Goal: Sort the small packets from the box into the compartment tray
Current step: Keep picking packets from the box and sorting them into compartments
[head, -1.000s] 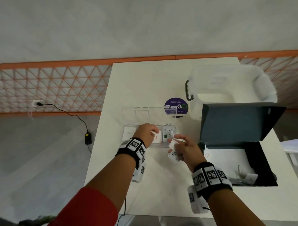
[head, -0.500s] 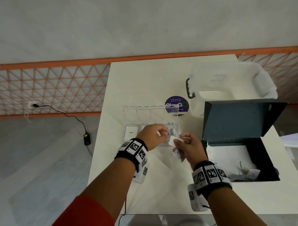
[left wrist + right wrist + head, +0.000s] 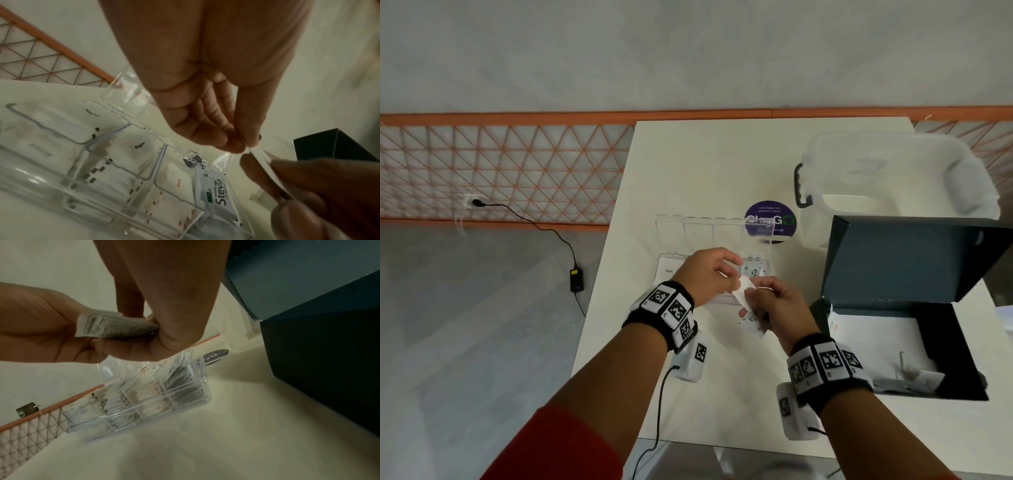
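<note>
A clear compartment tray [image 3: 663,263] with its lid [image 3: 698,230] raised stands mid-table, packets stacked in its sections [image 3: 141,147]; a Stevia packet [image 3: 218,193] lies in the right section. Just in front of the tray's right end, my left hand [image 3: 730,278] pinches the upper edge of a white packet [image 3: 743,287] between thumb and fingers [image 3: 236,142]. My right hand [image 3: 755,299] grips the same packet [image 3: 115,326] from the other side and holds a second, Stevia-printed packet [image 3: 753,322] below it. The open dark box [image 3: 914,263] sits to the right, with loose packets [image 3: 924,375] inside.
A clear plastic bin [image 3: 893,171] with a black handle stands at the back right. A round purple sticker [image 3: 770,219] lies behind the tray. On the floor to the left, a cable and power adapter [image 3: 577,279] run from a wall socket. The table's left edge is near.
My left hand has left the tray's middle section and moved right to the packet that my right hand holds up. It now pinches that packet. The right hand rose slightly towards the tray.
</note>
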`<action>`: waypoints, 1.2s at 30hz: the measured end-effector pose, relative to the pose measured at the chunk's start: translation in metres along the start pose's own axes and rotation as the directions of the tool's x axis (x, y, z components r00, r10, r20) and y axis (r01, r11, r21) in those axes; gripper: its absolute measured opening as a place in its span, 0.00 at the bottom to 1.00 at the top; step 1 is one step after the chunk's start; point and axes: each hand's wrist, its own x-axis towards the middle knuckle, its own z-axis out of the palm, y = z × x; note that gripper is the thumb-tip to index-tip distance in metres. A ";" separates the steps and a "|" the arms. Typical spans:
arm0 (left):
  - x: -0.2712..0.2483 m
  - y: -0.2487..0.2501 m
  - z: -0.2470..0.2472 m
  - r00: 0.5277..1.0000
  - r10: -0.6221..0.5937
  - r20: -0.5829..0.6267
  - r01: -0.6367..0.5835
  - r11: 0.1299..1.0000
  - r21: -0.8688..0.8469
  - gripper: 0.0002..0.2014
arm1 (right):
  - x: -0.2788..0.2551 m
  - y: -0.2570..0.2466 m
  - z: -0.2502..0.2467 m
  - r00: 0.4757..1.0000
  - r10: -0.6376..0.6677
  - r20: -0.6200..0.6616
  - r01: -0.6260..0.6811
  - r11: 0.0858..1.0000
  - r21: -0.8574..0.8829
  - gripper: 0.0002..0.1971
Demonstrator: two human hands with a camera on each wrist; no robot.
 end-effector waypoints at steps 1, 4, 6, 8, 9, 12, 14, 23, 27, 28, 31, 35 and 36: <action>0.000 0.000 -0.001 1.000 0.006 -0.025 -0.006 1.000 -0.007 0.15 | 0.000 -0.002 -0.001 1.000 0.006 0.015 -0.006 1.000 0.010 0.07; 0.001 0.001 -0.003 0.995 0.037 -0.091 -0.041 0.998 -0.043 0.13 | 0.000 -0.006 -0.004 0.999 0.016 0.043 -0.017 0.999 0.033 0.07; 0.001 0.003 -0.003 0.993 0.062 -0.096 -0.067 0.997 -0.044 0.12 | -0.001 -0.008 -0.006 0.998 0.012 0.066 -0.013 1.000 0.022 0.06; -0.001 0.006 -0.001 0.993 0.073 -0.096 -0.077 0.996 -0.039 0.12 | -0.002 -0.009 -0.006 0.996 0.007 0.086 -0.007 1.000 0.005 0.05; -0.002 0.007 -0.001 0.993 0.071 -0.091 -0.075 0.997 -0.033 0.13 | -0.003 -0.009 -0.006 0.996 0.003 0.090 -0.003 1.000 -0.003 0.05; -0.005 0.010 -0.001 0.998 0.040 -0.056 -0.039 0.999 0.020 0.22 | -0.001 -0.011 -0.008 0.999 -0.019 0.050 0.019 1.000 -0.011 0.05; -0.007 0.011 -0.001 1.000 0.028 -0.010 -0.027 0.992 0.120 0.24 | 0.001 -0.012 -0.011 0.999 -0.047 -0.025 0.047 0.999 -0.003 0.06; -0.003 -0.001 0.002 0.988 0.005 -0.155 0.025 0.982 0.187 0.12 | 0.003 -0.008 -0.016 0.999 -0.034 -0.040 0.036 0.998 0.060 0.16; 0.003 -0.013 0.001 0.964 0.012 -0.264 0.058 0.965 0.257 0.11 | 0.002 -0.002 -0.022 0.999 0.013 -0.046 -0.008 0.994 0.113 0.23; 0.004 -0.015 0.003 0.960 0.017 -0.278 0.066 0.956 0.286 0.10 | 0.002 -0.001 -0.023 0.999 0.016 -0.047 -0.010 0.992 0.123 0.23; 0.009 -0.021 0.009 0.954 0.018 -0.300 0.090 0.935 0.343 0.09 | 0.001 0.001 -0.026 0.998 0.014 -0.054 -0.006 0.989 0.146 0.23; 0.015 -0.027 0.021 0.979 0.082 -0.187 0.054 0.777 0.627 0.12 | 0.001 0.005 -0.027 0.996 0.000 -0.086 0.011 0.992 0.125 0.18; 0.015 -0.029 0.024 0.984 0.089 -0.153 0.039 0.733 0.679 0.12 | 0.001 0.005 -0.027 0.996 -0.001 -0.094 0.013 0.991 0.133 0.16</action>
